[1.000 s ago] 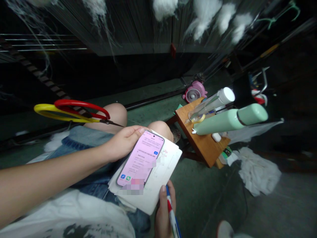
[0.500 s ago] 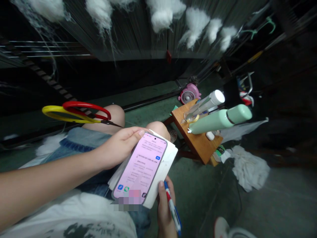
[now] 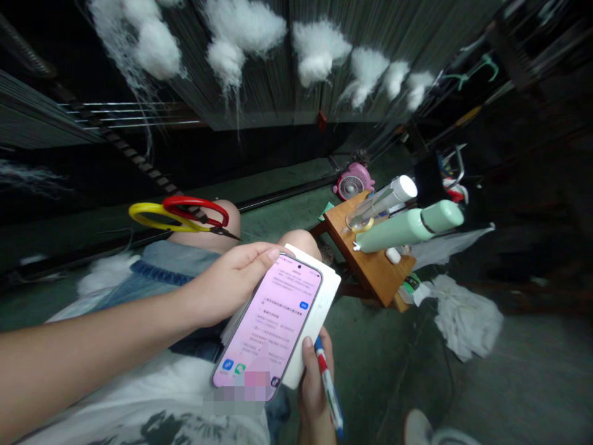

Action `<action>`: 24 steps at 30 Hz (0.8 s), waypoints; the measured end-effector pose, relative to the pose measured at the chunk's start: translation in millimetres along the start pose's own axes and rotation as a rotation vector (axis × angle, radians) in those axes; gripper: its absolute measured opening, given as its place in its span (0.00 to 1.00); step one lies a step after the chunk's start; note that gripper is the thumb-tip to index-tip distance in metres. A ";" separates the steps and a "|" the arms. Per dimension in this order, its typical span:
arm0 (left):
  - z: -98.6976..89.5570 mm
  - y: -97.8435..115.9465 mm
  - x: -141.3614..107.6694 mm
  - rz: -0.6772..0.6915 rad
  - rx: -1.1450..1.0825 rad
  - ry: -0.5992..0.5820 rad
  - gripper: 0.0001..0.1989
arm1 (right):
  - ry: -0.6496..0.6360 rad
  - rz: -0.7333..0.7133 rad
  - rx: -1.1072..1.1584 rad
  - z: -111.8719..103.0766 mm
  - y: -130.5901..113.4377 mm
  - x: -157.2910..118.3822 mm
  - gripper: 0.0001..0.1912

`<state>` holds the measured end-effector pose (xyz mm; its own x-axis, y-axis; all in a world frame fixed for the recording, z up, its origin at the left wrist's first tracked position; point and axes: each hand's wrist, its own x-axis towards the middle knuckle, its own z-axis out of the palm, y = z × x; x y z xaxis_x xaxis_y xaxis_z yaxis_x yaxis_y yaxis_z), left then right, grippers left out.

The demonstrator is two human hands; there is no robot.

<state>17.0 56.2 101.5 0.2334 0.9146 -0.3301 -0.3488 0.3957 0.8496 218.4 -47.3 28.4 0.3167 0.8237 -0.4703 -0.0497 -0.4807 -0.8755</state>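
Lint-tufted threads [image 3: 278,62] behind; left hand [image 3: 227,284] curls around a phone [image 3: 266,327]; right hand [image 3: 315,386] closes on a pen [image 3: 328,389].

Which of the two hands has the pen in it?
The right hand, lower in view, grips the red-and-blue pen; the left hand holds the phone instead.
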 end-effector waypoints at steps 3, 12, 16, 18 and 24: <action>-1.3 2.8 -8.3 0.002 -0.004 0.017 0.17 | -0.017 0.031 0.062 -1.7 0.1 -1.6 0.32; -6.3 8.3 -36.4 0.062 -0.023 0.046 0.18 | -0.030 0.080 0.202 -5.8 0.7 -20.2 0.38; -14.5 12.8 -52.0 0.115 -0.015 0.044 0.16 | -0.033 0.034 0.220 -2.7 -3.0 -21.7 0.37; -19.9 15.6 -61.1 0.133 -0.032 0.062 0.15 | -0.043 0.008 0.216 -0.4 -7.3 -19.6 0.38; -33.9 21.8 -84.2 0.132 -0.110 0.136 0.16 | -0.103 -0.080 0.120 6.7 -20.7 -9.5 0.38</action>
<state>-41.1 -9.3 133.9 0.0567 0.9590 -0.2777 -0.4668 0.2714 0.8417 210.0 -43.1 50.3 0.2255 0.8876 -0.4017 -0.1429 -0.3777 -0.9148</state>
